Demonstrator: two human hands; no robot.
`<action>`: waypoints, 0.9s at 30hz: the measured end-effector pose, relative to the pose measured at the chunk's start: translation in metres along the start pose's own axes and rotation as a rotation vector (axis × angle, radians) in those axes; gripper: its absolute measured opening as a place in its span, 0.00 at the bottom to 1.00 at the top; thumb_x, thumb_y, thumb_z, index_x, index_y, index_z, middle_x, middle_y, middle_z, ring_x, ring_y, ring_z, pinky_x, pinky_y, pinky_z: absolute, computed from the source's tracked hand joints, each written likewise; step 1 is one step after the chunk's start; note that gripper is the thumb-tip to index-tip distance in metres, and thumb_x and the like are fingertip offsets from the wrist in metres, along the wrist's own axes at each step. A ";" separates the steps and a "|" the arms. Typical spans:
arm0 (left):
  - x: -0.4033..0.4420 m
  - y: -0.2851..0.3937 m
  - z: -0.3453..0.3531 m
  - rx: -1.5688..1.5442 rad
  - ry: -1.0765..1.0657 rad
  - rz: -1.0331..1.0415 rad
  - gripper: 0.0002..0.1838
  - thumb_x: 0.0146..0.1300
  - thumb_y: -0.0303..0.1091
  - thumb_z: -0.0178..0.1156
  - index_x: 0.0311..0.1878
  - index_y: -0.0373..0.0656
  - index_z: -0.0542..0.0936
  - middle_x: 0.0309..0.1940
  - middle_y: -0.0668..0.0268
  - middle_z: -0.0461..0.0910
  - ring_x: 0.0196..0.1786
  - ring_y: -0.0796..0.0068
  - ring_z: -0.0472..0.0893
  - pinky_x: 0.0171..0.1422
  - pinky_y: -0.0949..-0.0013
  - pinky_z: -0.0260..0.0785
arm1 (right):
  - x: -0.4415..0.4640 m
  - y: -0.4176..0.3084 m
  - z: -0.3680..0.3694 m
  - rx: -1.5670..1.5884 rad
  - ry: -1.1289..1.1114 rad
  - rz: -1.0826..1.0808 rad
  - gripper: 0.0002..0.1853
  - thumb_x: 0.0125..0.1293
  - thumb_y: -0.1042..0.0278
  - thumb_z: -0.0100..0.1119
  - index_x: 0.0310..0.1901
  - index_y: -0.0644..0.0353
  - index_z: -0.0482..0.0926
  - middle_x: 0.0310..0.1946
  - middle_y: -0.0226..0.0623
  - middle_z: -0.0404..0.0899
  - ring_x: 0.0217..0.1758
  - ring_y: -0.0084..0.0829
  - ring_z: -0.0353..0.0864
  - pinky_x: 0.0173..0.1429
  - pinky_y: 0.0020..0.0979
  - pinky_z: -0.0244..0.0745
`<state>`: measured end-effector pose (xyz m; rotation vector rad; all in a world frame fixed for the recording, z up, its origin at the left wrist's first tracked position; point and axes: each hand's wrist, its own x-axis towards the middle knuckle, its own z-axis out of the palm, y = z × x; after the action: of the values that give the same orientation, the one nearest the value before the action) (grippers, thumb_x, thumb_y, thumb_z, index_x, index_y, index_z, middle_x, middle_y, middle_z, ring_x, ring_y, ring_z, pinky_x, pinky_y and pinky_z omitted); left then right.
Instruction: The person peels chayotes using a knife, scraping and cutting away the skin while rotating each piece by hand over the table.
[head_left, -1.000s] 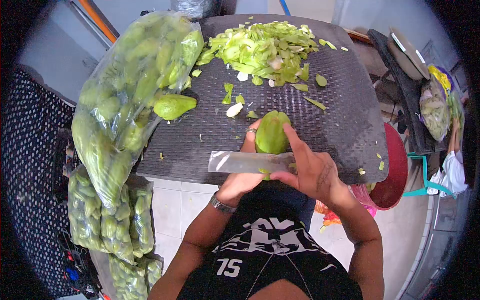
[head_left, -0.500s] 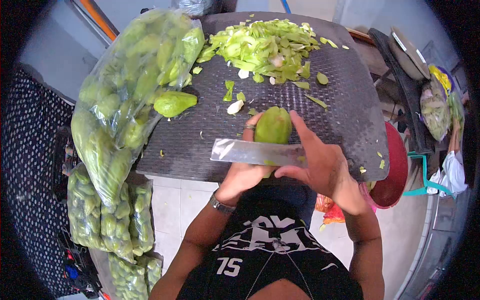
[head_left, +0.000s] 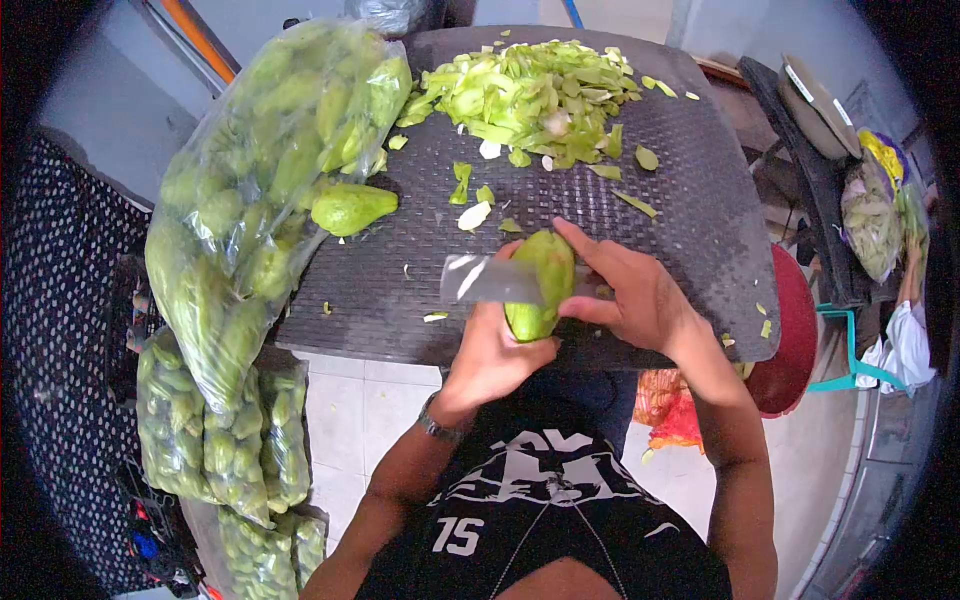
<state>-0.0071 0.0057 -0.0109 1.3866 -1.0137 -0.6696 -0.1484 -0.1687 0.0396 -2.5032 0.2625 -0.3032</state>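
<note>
My left hand (head_left: 492, 352) is wrapped round a green chayote (head_left: 548, 262) and holds it above the near part of the dark woven-pattern table. In my right hand (head_left: 642, 298) is a knife (head_left: 478, 279) with a broad, slightly blurred blade. The blade lies across the chayote's side and points left; its handle is mostly hidden by my fingers. My right thumb and fingertips are close to the chayote's right side. Beyond my hands, a white-green slice (head_left: 474, 215) and small peel scraps (head_left: 460, 180) lie on the table.
A heap of green peelings (head_left: 530, 95) covers the table's far side. A large clear bag of chayotes (head_left: 240, 190) rests along the left edge, beside a loose chayote (head_left: 355, 208). More filled bags (head_left: 235, 450) stand below left. A red tub (head_left: 790, 340) is at the right.
The knife blade has moved up and slightly right across the chayote. The chayote has shifted down and tilted. A new scrap lies on the table left of my left hand.
</note>
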 end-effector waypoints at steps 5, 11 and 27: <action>-0.005 0.016 -0.003 0.122 0.063 -0.043 0.51 0.47 0.23 0.69 0.78 0.40 0.58 0.65 0.52 0.74 0.68 0.58 0.76 0.72 0.61 0.68 | 0.009 0.026 0.006 0.205 0.027 0.041 0.38 0.74 0.39 0.59 0.75 0.56 0.66 0.45 0.55 0.83 0.49 0.57 0.84 0.54 0.47 0.78; 0.004 0.002 -0.011 0.028 0.096 -0.212 0.48 0.46 0.25 0.75 0.73 0.35 0.62 0.60 0.58 0.77 0.62 0.68 0.78 0.68 0.65 0.70 | 0.016 0.022 -0.009 0.409 -0.104 0.389 0.27 0.81 0.46 0.49 0.61 0.66 0.76 0.34 0.47 0.81 0.36 0.39 0.82 0.47 0.39 0.76; 0.012 -0.008 -0.008 -0.093 0.004 0.122 0.47 0.51 0.34 0.81 0.70 0.45 0.62 0.56 0.62 0.81 0.58 0.69 0.83 0.65 0.63 0.76 | 0.004 -0.029 -0.006 -0.146 -0.113 -0.018 0.33 0.67 0.31 0.61 0.42 0.62 0.76 0.35 0.50 0.80 0.39 0.56 0.85 0.43 0.52 0.79</action>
<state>0.0068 -0.0021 -0.0157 1.2343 -1.0422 -0.6150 -0.1427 -0.1499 0.0619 -2.6568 0.2229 -0.1539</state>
